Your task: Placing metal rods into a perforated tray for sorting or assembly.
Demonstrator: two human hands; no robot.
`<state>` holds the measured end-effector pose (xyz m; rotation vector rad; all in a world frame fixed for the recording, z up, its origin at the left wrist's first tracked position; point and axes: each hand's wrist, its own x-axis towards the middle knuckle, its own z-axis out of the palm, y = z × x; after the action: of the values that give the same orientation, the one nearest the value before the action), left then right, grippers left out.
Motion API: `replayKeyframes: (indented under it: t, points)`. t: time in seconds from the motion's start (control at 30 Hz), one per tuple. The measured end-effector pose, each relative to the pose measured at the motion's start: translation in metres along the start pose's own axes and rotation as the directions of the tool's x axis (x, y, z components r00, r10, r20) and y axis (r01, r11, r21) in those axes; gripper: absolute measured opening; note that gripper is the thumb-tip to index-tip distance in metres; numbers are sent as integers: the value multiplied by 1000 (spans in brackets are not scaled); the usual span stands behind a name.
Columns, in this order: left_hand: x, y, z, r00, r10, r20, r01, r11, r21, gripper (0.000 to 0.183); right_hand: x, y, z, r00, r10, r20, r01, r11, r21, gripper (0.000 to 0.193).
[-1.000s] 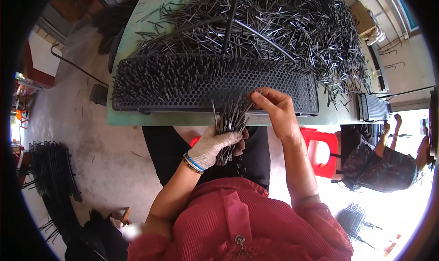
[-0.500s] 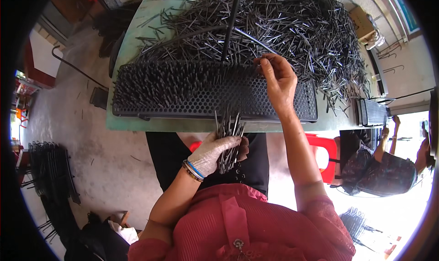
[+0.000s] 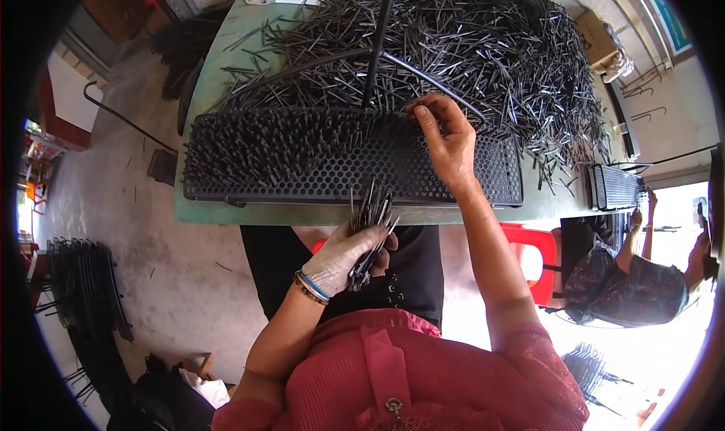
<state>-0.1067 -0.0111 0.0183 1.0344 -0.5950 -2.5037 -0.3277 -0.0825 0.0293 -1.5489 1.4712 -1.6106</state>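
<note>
A long black perforated panel lies along the near edge of the table. Thin black sticks stand upright in its holes, thickly on the left half, while open holes show along the front and right. My left hand, in a pale glove with dark fingertips, is closed round a bundle of loose black sticks just off the table edge. Over the panel's far edge, right of the middle, my right hand has thumb and fingers pinched together. Whatever lies between those fingertips is too small and dark to make out.
A big heap of black sticks covers the green table behind the panel. A dark metal bar rises from it. At right, another person sits by a similar panel. A red chair stands nearby.
My right hand has shifted a little to the left along the panel's far edge, still pinched. My left hand keeps its bundle and has moved slightly left.
</note>
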Motion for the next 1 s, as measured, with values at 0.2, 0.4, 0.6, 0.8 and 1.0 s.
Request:
replayKeyframes:
  t: [0.2, 0.4, 0.6, 0.8, 1.0]
  points:
    - [-2, -2, -6, 992, 11, 126, -33, 984, 177, 38, -4, -8, 2, 987, -158, 8, 153, 942, -299, 13]
    - [-1, -1, -5, 988, 24, 151, -43, 991, 127, 42, -7, 2, 4, 990, -136, -24, 119, 929, -350, 17]
    - [-1, -5, -7, 990, 30, 136, -44, 994, 100, 43, -11, -4, 7, 939, -340, 57, 318, 791, -522, 18]
    - [0, -6, -7, 981, 75, 181, -93, 992, 90, 41, -15, -9, 8, 912, -406, 52, 356, 725, -590, 19]
    - [0, -4, -7, 975, 63, 215, -92, 987, 131, 40, -11, -11, 12, 916, -402, 19, 333, 732, -594, 18]
